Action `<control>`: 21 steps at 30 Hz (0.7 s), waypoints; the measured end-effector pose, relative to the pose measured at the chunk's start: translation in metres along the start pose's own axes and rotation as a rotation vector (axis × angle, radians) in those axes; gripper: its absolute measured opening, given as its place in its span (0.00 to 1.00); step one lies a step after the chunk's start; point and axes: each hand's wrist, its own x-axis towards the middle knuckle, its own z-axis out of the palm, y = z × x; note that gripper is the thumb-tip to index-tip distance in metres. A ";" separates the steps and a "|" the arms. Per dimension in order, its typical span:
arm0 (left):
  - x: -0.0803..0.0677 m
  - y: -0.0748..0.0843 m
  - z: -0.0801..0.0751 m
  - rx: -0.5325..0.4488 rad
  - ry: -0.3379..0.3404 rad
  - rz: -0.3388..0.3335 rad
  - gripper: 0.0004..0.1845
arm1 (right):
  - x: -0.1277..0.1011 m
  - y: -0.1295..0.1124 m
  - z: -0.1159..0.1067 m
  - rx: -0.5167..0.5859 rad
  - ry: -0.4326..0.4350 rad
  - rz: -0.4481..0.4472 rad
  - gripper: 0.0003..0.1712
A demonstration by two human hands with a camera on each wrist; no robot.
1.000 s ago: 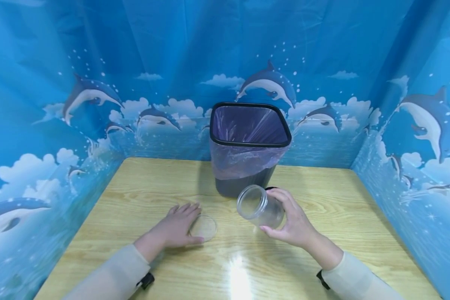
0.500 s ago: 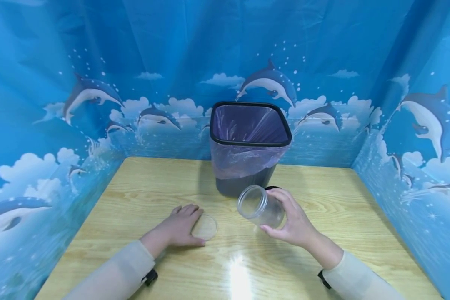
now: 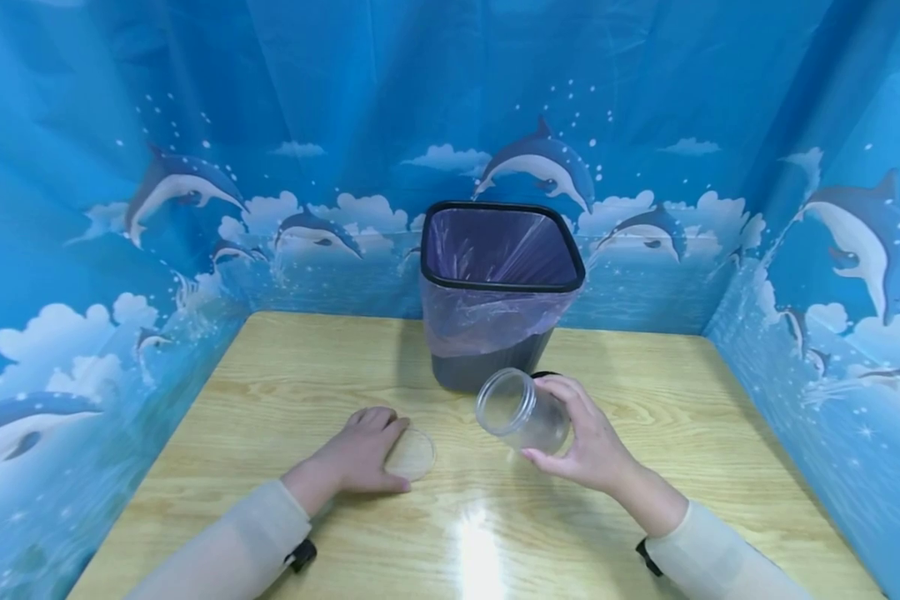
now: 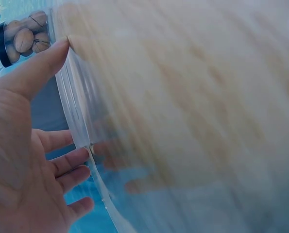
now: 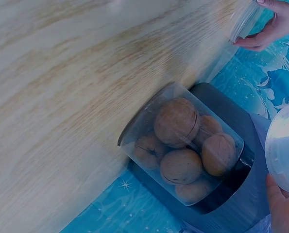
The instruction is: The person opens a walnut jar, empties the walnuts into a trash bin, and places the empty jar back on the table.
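Almost nothing has moved in the last second. The left hand has slid a tiny bit onto the lid, and now it lies there with flat fingers, the thumb along the near side of the lid. The fingers are straight, not pinching. The lid lies flat on the table, near the middle, a little toward the front edge.

The right hand holds the empty jar just like before. Its fingers and thumb curl round the jar's bottom end. The jar is up off the table and tipped, with its open mouth facing left and up, toward the lid side. Jar and lid are near each other but apart. So it looks like the work is in a small pause, with the jar open and its lid under the other hand.

Behind the jar stands a black bin with a thin bag in it, close to the back edge of the table. A second jar full of walnuts stands by the foot of the bin, on its right side (the right wrist view shows it best). It is close behind the right hand and could get bumped. Blue dolphin curtains close in three sides.
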 end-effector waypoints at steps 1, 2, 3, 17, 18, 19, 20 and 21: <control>0.000 0.000 0.000 0.002 0.003 0.001 0.55 | 0.000 0.000 0.000 0.000 -0.001 0.002 0.48; 0.000 0.000 0.000 0.004 0.007 0.003 0.55 | 0.000 0.000 0.000 -0.001 -0.002 0.005 0.48; 0.000 0.000 -0.001 0.006 0.010 0.005 0.55 | 0.000 0.000 0.000 -0.001 -0.003 0.007 0.48; 0.000 0.001 -0.004 0.020 0.031 0.005 0.52 | 0.000 0.001 -0.001 0.000 -0.002 0.013 0.48; 0.000 0.001 -0.004 0.018 0.033 0.006 0.52 | 0.000 0.001 -0.001 0.000 -0.003 0.017 0.48; 0.000 0.001 -0.004 0.018 0.036 0.007 0.53 | 0.000 0.001 -0.001 0.001 -0.003 0.017 0.48; 0.000 0.001 -0.004 0.019 0.039 0.006 0.53 | 0.000 0.000 -0.001 0.003 -0.004 0.019 0.48; -0.001 0.001 -0.004 0.025 0.040 0.004 0.53 | 0.000 0.000 0.000 0.004 -0.005 0.020 0.48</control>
